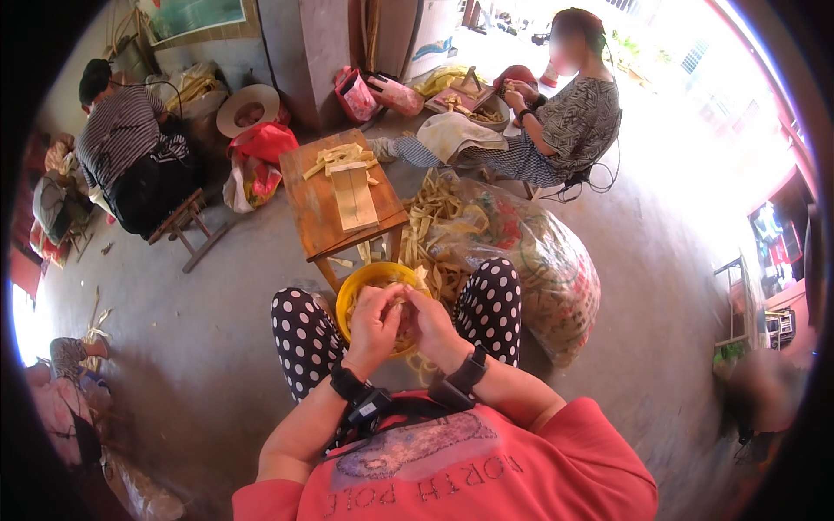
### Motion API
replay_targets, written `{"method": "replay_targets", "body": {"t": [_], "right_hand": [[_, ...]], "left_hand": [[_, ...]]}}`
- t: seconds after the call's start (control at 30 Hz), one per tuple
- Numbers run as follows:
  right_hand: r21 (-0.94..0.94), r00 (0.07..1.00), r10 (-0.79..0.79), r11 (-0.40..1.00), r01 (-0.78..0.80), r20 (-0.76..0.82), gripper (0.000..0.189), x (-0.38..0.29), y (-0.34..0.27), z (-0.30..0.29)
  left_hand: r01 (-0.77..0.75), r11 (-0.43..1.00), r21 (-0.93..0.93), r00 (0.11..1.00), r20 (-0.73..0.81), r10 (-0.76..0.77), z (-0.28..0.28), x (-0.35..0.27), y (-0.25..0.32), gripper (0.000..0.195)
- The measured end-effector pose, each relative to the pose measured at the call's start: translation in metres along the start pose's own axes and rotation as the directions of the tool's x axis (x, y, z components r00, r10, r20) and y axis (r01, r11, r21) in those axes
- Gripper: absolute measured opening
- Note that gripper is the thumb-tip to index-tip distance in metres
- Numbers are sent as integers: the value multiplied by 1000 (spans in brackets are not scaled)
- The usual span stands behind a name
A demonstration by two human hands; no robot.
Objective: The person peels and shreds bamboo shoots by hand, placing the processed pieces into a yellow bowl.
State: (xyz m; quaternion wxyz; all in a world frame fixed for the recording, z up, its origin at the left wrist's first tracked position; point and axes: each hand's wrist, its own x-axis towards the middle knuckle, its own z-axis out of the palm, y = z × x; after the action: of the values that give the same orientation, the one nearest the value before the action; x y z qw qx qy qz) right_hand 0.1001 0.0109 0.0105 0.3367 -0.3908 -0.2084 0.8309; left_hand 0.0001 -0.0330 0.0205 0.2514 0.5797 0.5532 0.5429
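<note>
My left hand (374,322) and my right hand (430,319) meet at the fingertips above a yellow plastic bucket (343,307). Their fingers pinch a pale strip of dried plant material (421,279), whose loose end sticks up beside my right fingers. Most of what they grip is hidden by the fingers. The bucket stands between my knees and has more pale pieces inside. Just beyond it is a wooden stool (306,211). On its top lie a small wooden board with a thin dark line along it (355,198) and a bunch of pale flat strips (339,156).
A heap of strips (427,211) spills beside a large clear plastic bag (560,280) at my right knee. A seated person (580,111) works ahead on the right; another (127,143) sits at the left on a low wooden stool (189,221). A red bag (264,146) rests on the floor.
</note>
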Motion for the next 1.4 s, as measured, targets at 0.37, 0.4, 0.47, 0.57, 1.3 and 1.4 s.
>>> {"method": "replay_targets", "body": {"t": [0.37,0.4,0.47,0.57,1.3,1.4], "right_hand": [[86,935,-85,995,59,344,23,9,-19,-22],[75,929,-73,996,49,362,21,7,-23,-20],[66,926,-49,997,26,374,20,5,-27,-22],[-42,932,-63,996,83,357,17,5,-32,-28],[-770,815,-547,431,470,192,11,8,-30,-21],[-741,720,-622,319,591,307,11,14,-28,-23]], "left_hand": [[525,804,-280,850,229,-475,-12,9,-21,9],[562,753,-341,826,258,-500,-14,11,-24,9],[667,492,-559,739,413,-532,-17,13,-23,9],[742,324,-588,658,542,-523,-20,17,-25,10],[641,702,-310,766,307,-565,-4,26,-2,25],[661,673,-330,749,332,-573,-6,28,-5,20]]}}
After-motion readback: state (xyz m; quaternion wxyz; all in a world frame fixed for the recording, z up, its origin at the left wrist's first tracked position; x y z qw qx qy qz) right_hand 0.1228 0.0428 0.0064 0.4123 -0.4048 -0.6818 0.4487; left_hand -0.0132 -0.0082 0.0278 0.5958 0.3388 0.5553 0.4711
